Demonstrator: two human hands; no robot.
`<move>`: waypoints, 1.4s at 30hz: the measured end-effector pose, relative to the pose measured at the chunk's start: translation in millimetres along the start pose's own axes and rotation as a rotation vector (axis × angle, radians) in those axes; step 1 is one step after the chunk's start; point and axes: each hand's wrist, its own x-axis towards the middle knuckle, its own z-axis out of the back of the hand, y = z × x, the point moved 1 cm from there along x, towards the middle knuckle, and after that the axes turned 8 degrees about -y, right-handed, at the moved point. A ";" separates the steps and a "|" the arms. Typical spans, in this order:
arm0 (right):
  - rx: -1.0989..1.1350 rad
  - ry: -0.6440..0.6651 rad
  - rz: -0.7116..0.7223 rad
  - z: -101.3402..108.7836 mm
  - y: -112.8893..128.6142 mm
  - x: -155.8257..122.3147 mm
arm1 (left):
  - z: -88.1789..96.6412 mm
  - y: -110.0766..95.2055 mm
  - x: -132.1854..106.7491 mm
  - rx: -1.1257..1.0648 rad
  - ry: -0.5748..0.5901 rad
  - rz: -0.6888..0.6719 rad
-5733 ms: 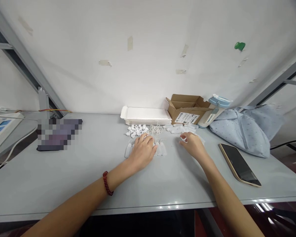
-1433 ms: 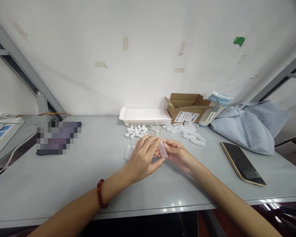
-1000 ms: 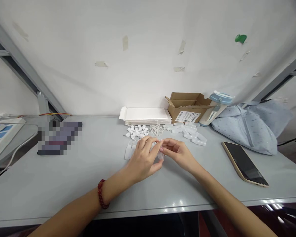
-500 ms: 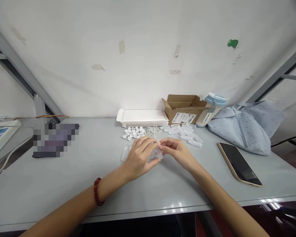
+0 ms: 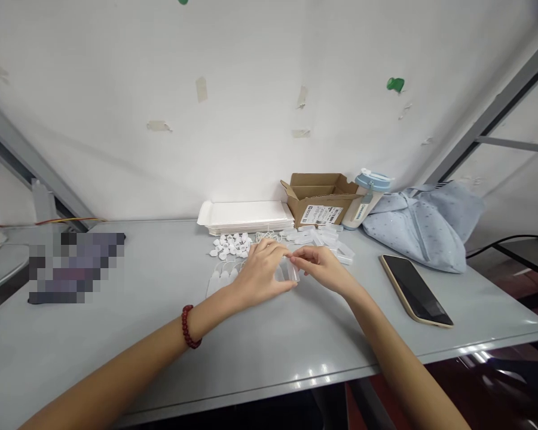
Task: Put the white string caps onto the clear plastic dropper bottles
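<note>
My left hand [image 5: 262, 276], with a red bead bracelet [image 5: 189, 326] at the wrist, is closed around a clear plastic tube [image 5: 293, 270], thumb below and fingers above. My right hand [image 5: 320, 267] pinches at the top end of the same tube; its fingertips hide what exactly is there. Partly behind my left hand lies a row of translucent pieces [image 5: 217, 280] with thin string loops. Just beyond are a cluster of small white plastic caps [image 5: 231, 245] and a tangle of white strings [image 5: 269, 235]. Several loose clear tubes [image 5: 325, 237] lie behind my right hand.
At the back stand a stack of white cartons [image 5: 246, 215], an open cardboard box [image 5: 323, 206] and a blue-lidded cup [image 5: 365, 200]. A light blue cloth bag [image 5: 421, 230] and a phone [image 5: 415, 289] lie at right. A blurred dark item [image 5: 78, 272] is at left.
The camera view has shifted to the right, so things on the table appear farther left. Both hands stay together at the clear tube, with only small finger movement.
</note>
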 end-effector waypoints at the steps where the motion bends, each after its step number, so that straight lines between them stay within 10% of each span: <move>1: -0.046 0.004 0.010 0.7 -1.1 0.5 | -2.0 -0.4 1.2 -0.007 0.022 0.023; 42: -0.254 0.082 0.039 -10.6 -12.0 6.2 | -25.0 11.4 -12.7 0.232 0.111 -0.022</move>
